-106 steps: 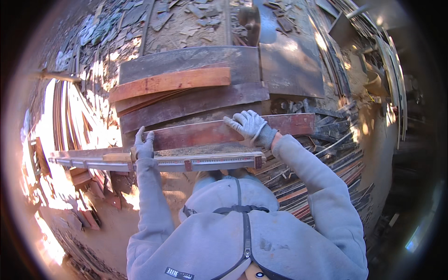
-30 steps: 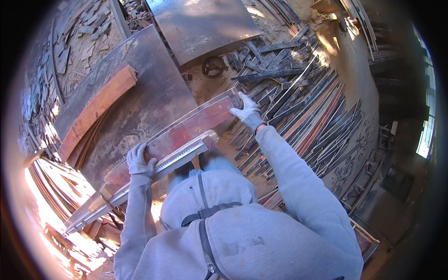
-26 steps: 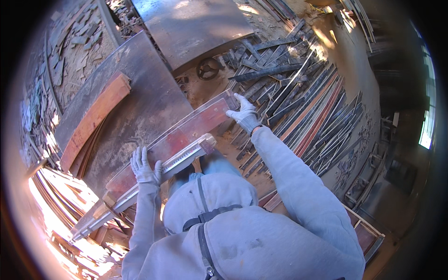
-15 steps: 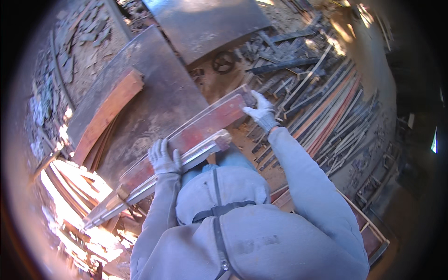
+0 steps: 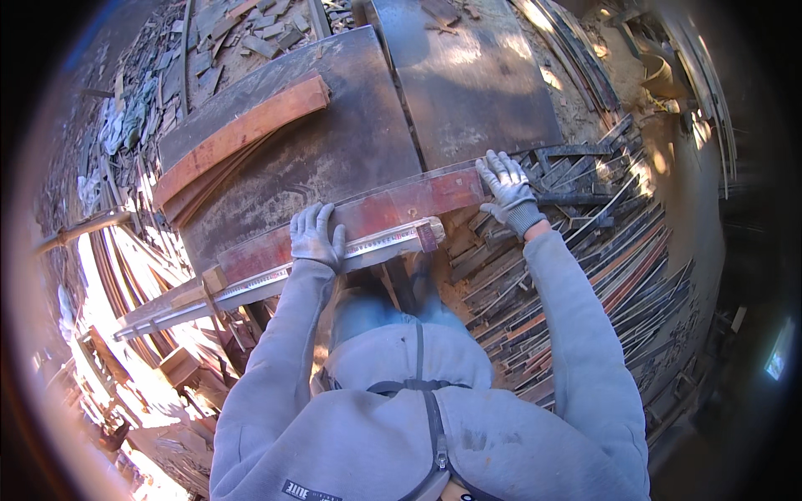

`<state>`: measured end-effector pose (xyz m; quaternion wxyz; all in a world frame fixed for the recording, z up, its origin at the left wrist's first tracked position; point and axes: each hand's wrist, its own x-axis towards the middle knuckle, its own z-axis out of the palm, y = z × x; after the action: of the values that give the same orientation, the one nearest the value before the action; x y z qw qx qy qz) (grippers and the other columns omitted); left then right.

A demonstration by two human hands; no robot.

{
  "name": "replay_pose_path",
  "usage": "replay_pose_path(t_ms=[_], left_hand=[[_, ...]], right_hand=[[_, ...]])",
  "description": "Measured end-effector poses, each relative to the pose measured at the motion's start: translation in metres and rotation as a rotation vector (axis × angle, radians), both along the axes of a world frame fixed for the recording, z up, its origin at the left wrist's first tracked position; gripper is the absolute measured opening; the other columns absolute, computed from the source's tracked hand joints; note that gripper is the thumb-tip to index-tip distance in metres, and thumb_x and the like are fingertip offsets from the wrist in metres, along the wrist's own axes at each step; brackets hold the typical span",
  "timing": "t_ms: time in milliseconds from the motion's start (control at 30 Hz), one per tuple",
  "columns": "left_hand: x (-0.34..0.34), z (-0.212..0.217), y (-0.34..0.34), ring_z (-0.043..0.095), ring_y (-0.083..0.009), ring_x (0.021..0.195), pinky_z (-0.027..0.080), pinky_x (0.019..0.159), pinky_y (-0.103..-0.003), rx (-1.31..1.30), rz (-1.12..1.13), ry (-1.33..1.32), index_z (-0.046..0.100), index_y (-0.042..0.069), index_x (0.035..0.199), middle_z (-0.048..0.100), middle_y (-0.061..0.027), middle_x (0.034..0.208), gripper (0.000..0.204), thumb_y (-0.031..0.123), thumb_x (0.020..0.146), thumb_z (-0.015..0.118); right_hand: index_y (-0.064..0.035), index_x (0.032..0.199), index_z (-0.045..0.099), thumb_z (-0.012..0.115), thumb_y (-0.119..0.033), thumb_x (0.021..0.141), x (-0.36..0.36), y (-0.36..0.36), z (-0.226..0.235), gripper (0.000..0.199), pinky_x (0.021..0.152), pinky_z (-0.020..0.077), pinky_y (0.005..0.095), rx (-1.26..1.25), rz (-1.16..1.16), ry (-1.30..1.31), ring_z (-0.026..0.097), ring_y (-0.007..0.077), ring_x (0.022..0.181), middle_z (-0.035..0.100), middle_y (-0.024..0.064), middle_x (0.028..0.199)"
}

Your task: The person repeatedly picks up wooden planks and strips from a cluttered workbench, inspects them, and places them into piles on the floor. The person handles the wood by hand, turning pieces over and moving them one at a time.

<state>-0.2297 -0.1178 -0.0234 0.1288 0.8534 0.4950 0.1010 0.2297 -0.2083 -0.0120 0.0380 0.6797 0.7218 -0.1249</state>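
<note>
A long plywood strip with a worn red face (image 5: pixel 401 200) lies along the near edge of a dark flat tabletop (image 5: pixel 351 100). My left hand (image 5: pixel 316 238), in a pale glove, rests on the strip's near side with its fingers stretched out, beside a rail with a printed measuring scale (image 5: pixel 376 245). At the strip's right end, my gloved right hand (image 5: pixel 508 194) lies with fingers extended and thumb apart, touching that end. A small wooden block (image 5: pixel 215 278) sits by the rail's left part.
Reddish-brown boards (image 5: pixel 251 121) lie stacked on the tabletop's left. A narrow gap separates a second dark panel (image 5: pixel 476 92) on the right. Many loose wood strips (image 5: pixel 576 309) cover the ground at right. Wood scraps (image 5: pixel 259 42) lie beyond the table, and sunlit strips (image 5: pixel 138 267) at left.
The strip now lies farther forward against the tabletop, at a shallower slant. My right hand has gone from gripping its end to resting with fingers extended. The head view has shifted.
</note>
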Motion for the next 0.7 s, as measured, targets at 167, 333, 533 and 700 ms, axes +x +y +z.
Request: replay_pose_path(t_ms=[167, 333, 533, 700], left_hand=[[0.006, 0.004, -0.005, 0.052, -0.0376, 0.139, 0.033, 0.124, -0.052, 0.02, 0.042, 0.013, 0.062, 0.01, 0.142, 0.06, -0.0162, 0.144, 0.052, 0.029, 0.094, 0.07], [0.006, 0.001, -0.008, 0.051, -0.0387, 0.14, 0.035, 0.124, -0.049, 0.068, 0.059, 0.019, 0.062, 0.011, 0.143, 0.061, -0.0171, 0.146, 0.051, 0.032, 0.097, 0.067], [0.004, -0.008, -0.011, 0.052, -0.0368, 0.14, 0.035, 0.125, -0.049, 0.096, 0.06, 0.039, 0.063, 0.012, 0.144, 0.062, -0.015, 0.145, 0.053, 0.036, 0.097, 0.068], [0.004, -0.013, -0.008, 0.051, -0.037, 0.141, 0.034, 0.125, -0.048, 0.104, 0.084, 0.026, 0.062, 0.013, 0.146, 0.061, -0.0153, 0.148, 0.054, 0.037, 0.098, 0.067]], right_hand=[[-0.018, 0.17, 0.031, 0.087, -0.04, 0.082, 0.004, 0.014, -0.004, 0.106, 0.132, 0.0217, 0.0499, -0.104, 0.117, -0.062, 0.026, 0.0337, 0.163, 0.028, 0.0098, 0.177], [-0.0161, 0.166, 0.036, 0.091, -0.039, 0.08, 0.001, 0.014, -0.015, 0.105, 0.131, 0.027, 0.0487, 0.026, 0.127, -0.134, 0.032, 0.0338, 0.16, 0.035, 0.0112, 0.174], [-0.0129, 0.164, 0.04, 0.093, -0.042, 0.077, 0.007, 0.016, -0.025, 0.106, 0.13, 0.029, 0.0475, 0.107, 0.192, -0.104, 0.035, 0.0346, 0.158, 0.04, 0.0149, 0.169], [-0.0129, 0.166, 0.038, 0.092, -0.043, 0.079, 0.006, 0.015, -0.023, 0.107, 0.131, 0.0279, 0.0472, 0.155, 0.184, -0.137, 0.035, 0.0337, 0.158, 0.039, 0.0141, 0.171]])
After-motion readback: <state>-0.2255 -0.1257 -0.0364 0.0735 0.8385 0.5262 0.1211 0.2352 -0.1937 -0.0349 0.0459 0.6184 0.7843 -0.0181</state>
